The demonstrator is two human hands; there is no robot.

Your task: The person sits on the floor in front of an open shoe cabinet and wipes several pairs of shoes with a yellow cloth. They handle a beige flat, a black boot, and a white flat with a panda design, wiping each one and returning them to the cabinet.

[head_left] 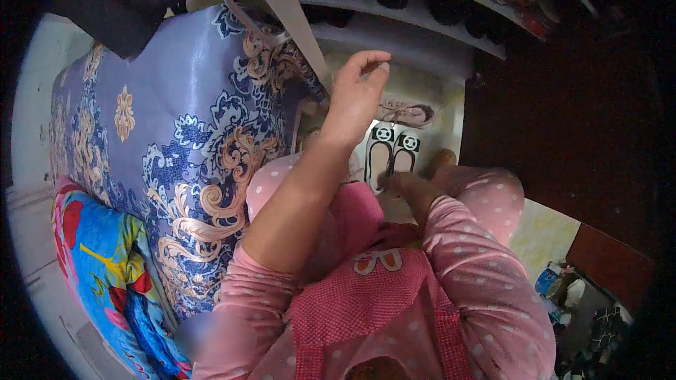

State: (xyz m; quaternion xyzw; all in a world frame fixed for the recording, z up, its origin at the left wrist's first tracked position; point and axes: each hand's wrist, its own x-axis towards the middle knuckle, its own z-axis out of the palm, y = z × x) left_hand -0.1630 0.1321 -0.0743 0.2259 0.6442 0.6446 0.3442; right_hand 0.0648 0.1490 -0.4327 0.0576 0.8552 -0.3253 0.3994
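Note:
My left hand (358,91) is raised in front of the shoe rack, its fingers loosely bent and a gap showing between thumb and forefinger. Nothing is visible in it. Lower down, my right hand (398,184) reaches to the heel of the left one of two flat shoes (380,158) and appears to grip it; shadow partly hides the fingertips. Its mate, another flat shoe (404,160), stands close beside it on the right. Both have pale insoles, dark edges and black toe pieces with a round white motif. Just beyond them lies a pinkish shoe (415,114).
Curved shelves of a shoe rack (401,10) with shoes rise ahead. A pale upright post (285,10) stands at left, beside a sofa or bed under a patterned blue cover (190,98). A colourful blanket (105,260) lies at lower left; a dark brown panel (556,127) is right.

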